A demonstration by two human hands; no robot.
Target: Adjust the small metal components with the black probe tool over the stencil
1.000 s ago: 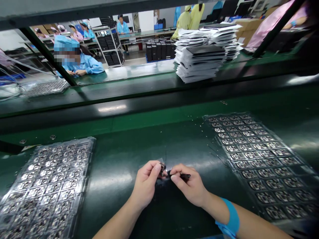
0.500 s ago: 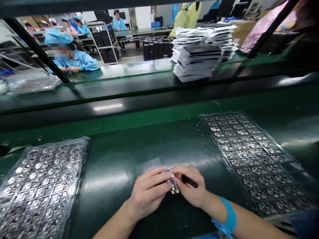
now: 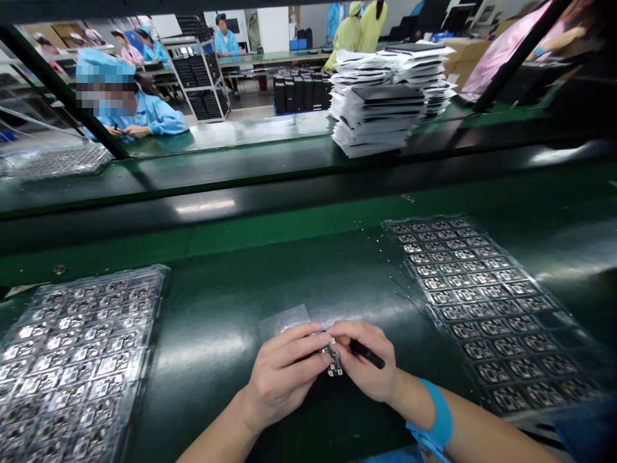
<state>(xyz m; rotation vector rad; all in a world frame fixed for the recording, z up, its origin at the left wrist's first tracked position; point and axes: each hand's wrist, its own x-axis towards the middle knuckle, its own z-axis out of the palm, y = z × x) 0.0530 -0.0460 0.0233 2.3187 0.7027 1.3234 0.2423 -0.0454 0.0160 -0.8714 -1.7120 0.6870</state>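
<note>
Low over the green bench, my left hand (image 3: pixel 284 373) pinches a small circuit board (image 3: pixel 333 361) between thumb and fingertips. My right hand (image 3: pixel 369 366) meets it from the right, fingers closed round a thin black tool (image 3: pixel 367 354) and touching the same board. A blue band (image 3: pixel 434 421) circles my right wrist. A small clear plastic piece (image 3: pixel 284 319) lies on the bench just beyond my left fingers.
A clear tray of small boards (image 3: pixel 81 360) lies at the left, another tray (image 3: pixel 486 302) at the right. Beyond a dark raised ledge (image 3: pixel 289 193) stand stacked white packets (image 3: pixel 385 106). A person in blue (image 3: pixel 139 116) sits at a far bench.
My hands dropped from a spot farther out on the bench toward me and closed together on the small board. The view also shifted slightly left.
</note>
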